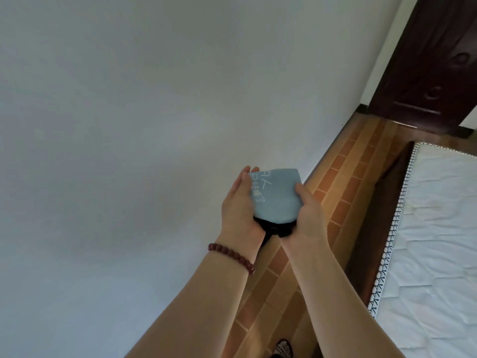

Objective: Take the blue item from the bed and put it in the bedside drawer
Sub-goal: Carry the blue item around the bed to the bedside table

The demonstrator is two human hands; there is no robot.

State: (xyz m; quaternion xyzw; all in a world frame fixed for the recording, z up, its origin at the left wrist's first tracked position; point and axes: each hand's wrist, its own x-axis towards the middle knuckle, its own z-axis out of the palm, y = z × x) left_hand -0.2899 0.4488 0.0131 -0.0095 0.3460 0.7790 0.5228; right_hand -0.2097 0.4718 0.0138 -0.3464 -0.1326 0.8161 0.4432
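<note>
Both hands hold the blue item [276, 197] up in the air in front of a pale wall [129, 125], above the tiled floor [335, 202] and well apart from the bed. Its right hand [309, 213] clamps it, thumb pressed on the top face and fingers hidden beneath, while the left hand [238, 210] lies flat against its left edge with fingers straight and pointing up. White handwriting runs along the item's left side; one mark looks like a 3, the rest I cannot read. Something black [278, 228] hangs below it between the wrists. A dark red bead bracelet [232, 255] circles the left wrist. Both forearms reach forward, bare. A white quilted mattress [438, 241] lies right, a dark door [433, 60] beyond.
</note>
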